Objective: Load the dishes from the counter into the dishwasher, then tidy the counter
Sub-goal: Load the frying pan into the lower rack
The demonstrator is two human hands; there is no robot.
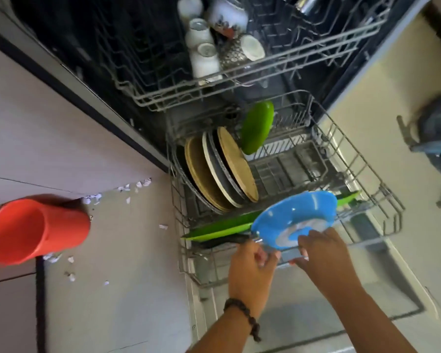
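Head view: both hands are down at the front of the pulled-out lower rack (382, 200). The right hand (323, 253) grips the near rim of a blue plate (293, 217), fingers curled over the edge, holding it tilted above the rack's front row. The left hand (250, 266) pinches something thin and metallic just beside the plate; what it is, cannot tell. Green plates (222, 229) lie slanted behind it, tan and grey plates (222, 171) stand upright further back. An orange bucket (33, 229) sits on the floor left.
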